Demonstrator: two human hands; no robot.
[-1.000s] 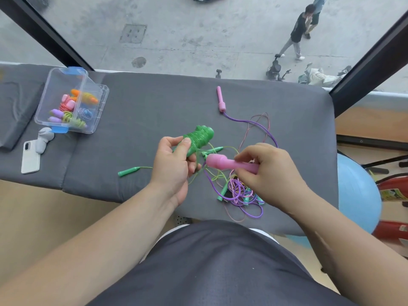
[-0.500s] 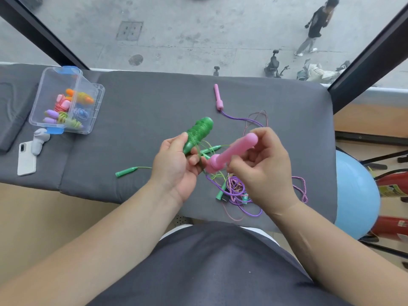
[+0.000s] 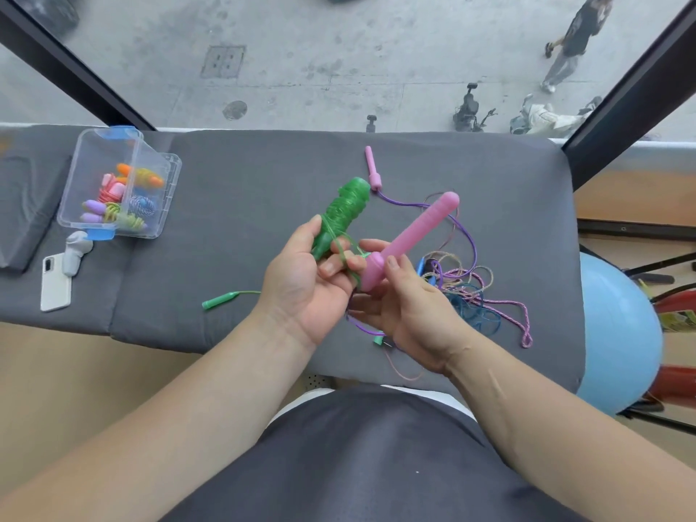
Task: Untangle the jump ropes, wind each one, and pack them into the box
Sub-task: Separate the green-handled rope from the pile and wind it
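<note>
Within 1 s the R hand, thumb & fingers pinching the pink handle, tipped it from flat to upright, well right of the clear box, while the L hand kept clenching the wound green rope beside it, prob. freeing pink from the tangle.

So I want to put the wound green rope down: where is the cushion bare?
Bare: the wide stretch of cushion between the clear box, the small pink handle and the loose green handle. Crowded: the rope tangle on the right; the phone beside the box.
</note>
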